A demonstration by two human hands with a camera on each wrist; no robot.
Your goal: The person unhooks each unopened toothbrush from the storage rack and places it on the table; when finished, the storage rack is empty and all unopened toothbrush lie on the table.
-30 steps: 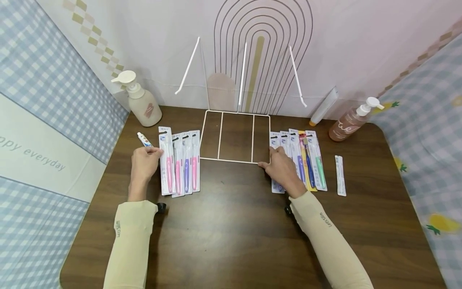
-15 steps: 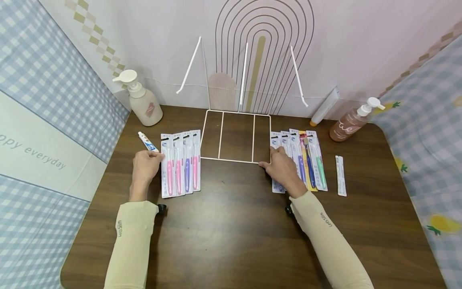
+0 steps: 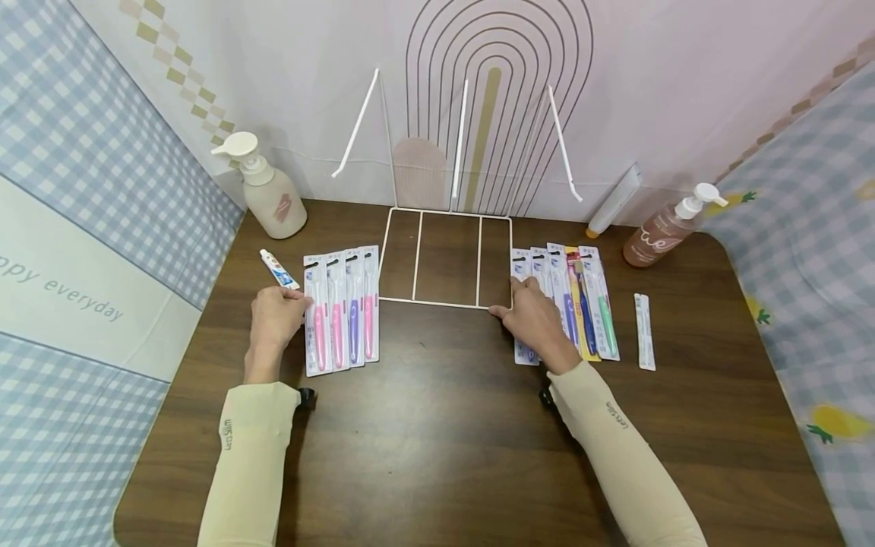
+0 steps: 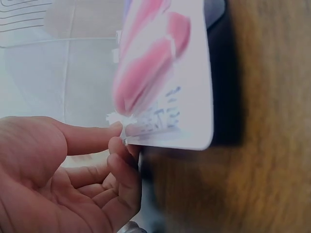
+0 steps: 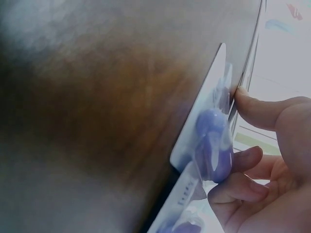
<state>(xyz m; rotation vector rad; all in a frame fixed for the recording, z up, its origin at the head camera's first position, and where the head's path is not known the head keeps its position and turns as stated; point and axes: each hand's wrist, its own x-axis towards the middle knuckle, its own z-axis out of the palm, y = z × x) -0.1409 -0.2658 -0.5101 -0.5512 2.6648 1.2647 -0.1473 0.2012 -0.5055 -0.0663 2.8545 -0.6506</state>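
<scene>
My left hand [image 3: 275, 323] pinches the left edge of the outermost packaged toothbrush [image 3: 318, 319], which has a pink handle. In the left wrist view, the thumb and index fingertips meet at that package's edge [image 4: 189, 138]. Several overlapping toothbrush packs [image 3: 352, 311] form a row left of the white wire rack [image 3: 444, 304]. Over the rack's front right corner, my right hand [image 3: 536, 315] holds with thumb and fingers, partly covering a second row of toothbrush packs [image 3: 604, 311]. Its curled fingers lie against a purple-handled toothbrush pack [image 5: 214, 141] in the right wrist view.
A small toothpaste tube [image 3: 278, 269] lies beyond my left hand. A cream pump bottle [image 3: 276, 205] stands back left, a pink pump bottle [image 3: 659, 235] back right. Near it are a white tube [image 3: 615, 203] with an orange cap and a slim white packet [image 3: 645, 332].
The outermost left toothbrush pack has come toward me, level with its row, and my left hand has drawn back slightly, showing more of the toothpaste tube. My right hand has stayed put.
</scene>
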